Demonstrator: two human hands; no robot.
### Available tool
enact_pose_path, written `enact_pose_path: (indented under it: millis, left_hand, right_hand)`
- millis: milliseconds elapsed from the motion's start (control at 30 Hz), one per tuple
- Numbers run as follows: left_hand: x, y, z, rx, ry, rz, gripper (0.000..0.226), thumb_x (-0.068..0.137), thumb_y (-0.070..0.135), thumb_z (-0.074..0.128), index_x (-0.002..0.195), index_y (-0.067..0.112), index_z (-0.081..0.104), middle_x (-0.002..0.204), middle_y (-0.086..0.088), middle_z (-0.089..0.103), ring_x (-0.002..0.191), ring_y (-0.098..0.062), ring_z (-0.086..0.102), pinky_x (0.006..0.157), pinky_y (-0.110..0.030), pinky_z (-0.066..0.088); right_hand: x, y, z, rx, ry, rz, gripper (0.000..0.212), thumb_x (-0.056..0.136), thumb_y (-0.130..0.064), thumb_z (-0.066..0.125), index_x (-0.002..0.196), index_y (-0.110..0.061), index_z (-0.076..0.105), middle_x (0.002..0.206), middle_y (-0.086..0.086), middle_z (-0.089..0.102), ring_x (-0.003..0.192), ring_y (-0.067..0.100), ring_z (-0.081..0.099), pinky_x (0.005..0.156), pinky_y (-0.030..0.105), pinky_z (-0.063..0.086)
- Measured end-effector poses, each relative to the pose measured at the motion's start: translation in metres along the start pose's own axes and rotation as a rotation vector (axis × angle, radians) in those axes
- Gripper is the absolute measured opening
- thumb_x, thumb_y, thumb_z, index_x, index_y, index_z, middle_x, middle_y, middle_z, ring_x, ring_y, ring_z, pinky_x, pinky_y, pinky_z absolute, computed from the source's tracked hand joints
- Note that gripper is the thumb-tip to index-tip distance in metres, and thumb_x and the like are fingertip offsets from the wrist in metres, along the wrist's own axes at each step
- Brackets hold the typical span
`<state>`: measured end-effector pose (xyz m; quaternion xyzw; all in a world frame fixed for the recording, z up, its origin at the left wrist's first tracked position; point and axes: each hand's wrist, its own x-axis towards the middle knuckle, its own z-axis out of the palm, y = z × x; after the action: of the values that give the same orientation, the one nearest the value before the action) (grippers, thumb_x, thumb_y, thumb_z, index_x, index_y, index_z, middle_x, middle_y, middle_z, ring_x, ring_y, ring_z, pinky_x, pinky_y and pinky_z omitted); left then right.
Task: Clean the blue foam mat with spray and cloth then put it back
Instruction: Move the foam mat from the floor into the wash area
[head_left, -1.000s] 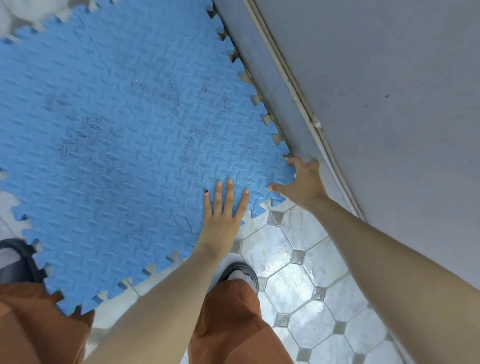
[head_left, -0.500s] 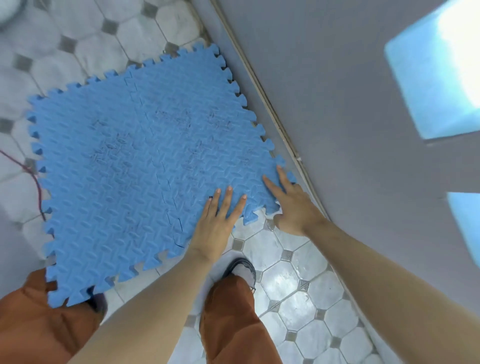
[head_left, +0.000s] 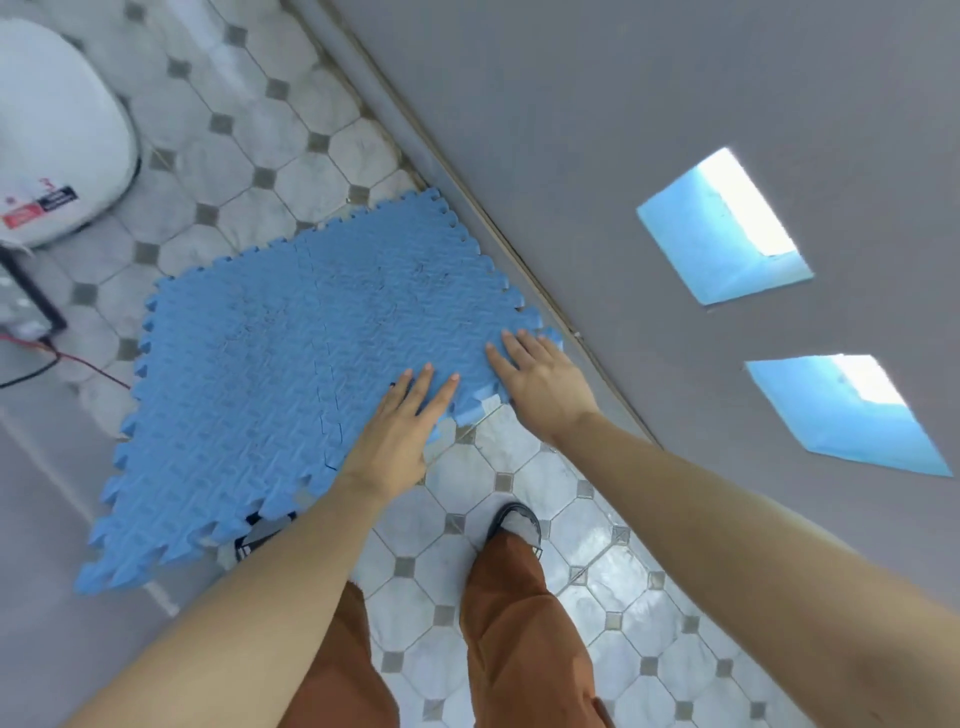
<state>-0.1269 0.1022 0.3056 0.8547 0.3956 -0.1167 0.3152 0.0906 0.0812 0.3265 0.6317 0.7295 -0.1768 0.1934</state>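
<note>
The blue foam mat (head_left: 291, 374), made of interlocking tiles with toothed edges and faint dark smudges, lies on the tiled floor beside the grey wall. My left hand (head_left: 400, 431) rests flat on its near right part, fingers straight and spread. My right hand (head_left: 540, 382) presses flat on the mat's near right corner by the wall, fingers straight. No spray bottle or cloth is in view.
A grey wall (head_left: 597, 156) with two blue openings runs along the right. A white appliance (head_left: 57, 140) stands at the far left, with a dark box and red and black wires (head_left: 67, 358) nearby. My feet (head_left: 514, 525) stand on the tiles just below the mat.
The mat has gone down from a raised tilt to flat on the floor. My right hand moved from gripping the corner edge to pressing on top. The view has pulled back.
</note>
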Motion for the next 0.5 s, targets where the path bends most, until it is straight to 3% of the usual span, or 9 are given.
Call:
enact_pose_path:
  millis: [133, 267, 333, 400, 500]
  left_hand:
    - [-0.030, -0.004, -0.027, 0.042, -0.141, 0.051, 0.091, 0.088, 0.011, 0.057, 0.152, 0.024, -0.007, 0.161, -0.008, 0.001, 0.148, -0.030, 0.005, 0.119, -0.045, 0.013]
    - [-0.066, 0.005, -0.063, -0.007, -0.166, 0.081, 0.091, 0.084, -0.018, 0.042, 0.152, 0.020, -0.005, 0.161, -0.003, -0.001, 0.149, -0.024, 0.003, 0.120, -0.034, 0.010]
    - [-0.085, 0.012, -0.087, -0.007, -0.215, 0.133, 0.088, 0.082, -0.022, 0.037, 0.152, 0.016, -0.002, 0.161, -0.003, 0.000, 0.149, -0.021, 0.002, 0.121, -0.032, 0.008]
    - [-0.100, 0.020, -0.119, 0.035, -0.271, 0.209, 0.087, 0.082, -0.023, 0.035, 0.153, 0.013, -0.001, 0.161, -0.004, 0.000, 0.148, -0.018, 0.004, 0.120, -0.029, 0.008]
    - [-0.125, 0.047, -0.167, 0.080, -0.362, 0.310, 0.085, 0.082, -0.022, 0.036, 0.153, 0.013, 0.005, 0.162, -0.003, 0.004, 0.147, -0.015, 0.011, 0.118, -0.025, 0.014]
  right_hand:
    - [-0.027, -0.029, -0.022, 0.004, 0.002, 0.078, 0.066, 0.072, -0.013, 0.079, 0.134, -0.007, 0.056, 0.134, 0.020, 0.058, 0.125, 0.036, 0.054, 0.105, 0.045, 0.043]
    - [-0.069, -0.064, -0.048, 0.101, -0.011, 0.159, 0.067, 0.059, -0.011, 0.087, 0.122, -0.006, 0.066, 0.120, 0.019, 0.066, 0.112, 0.036, 0.063, 0.095, 0.045, 0.051]
    - [-0.091, -0.078, -0.068, 0.136, -0.048, 0.215, 0.068, 0.053, -0.013, 0.090, 0.117, -0.008, 0.069, 0.114, 0.017, 0.069, 0.105, 0.035, 0.066, 0.089, 0.043, 0.054]
    - [-0.117, -0.093, -0.100, 0.201, -0.086, 0.285, 0.066, 0.064, -0.016, 0.084, 0.126, -0.010, 0.063, 0.120, 0.015, 0.066, 0.111, 0.033, 0.062, 0.094, 0.041, 0.050]
    - [-0.174, -0.114, -0.138, 0.266, -0.141, 0.394, 0.056, 0.088, -0.012, 0.055, 0.143, -0.014, 0.041, 0.135, 0.011, 0.052, 0.127, 0.031, 0.047, 0.108, 0.038, 0.034]
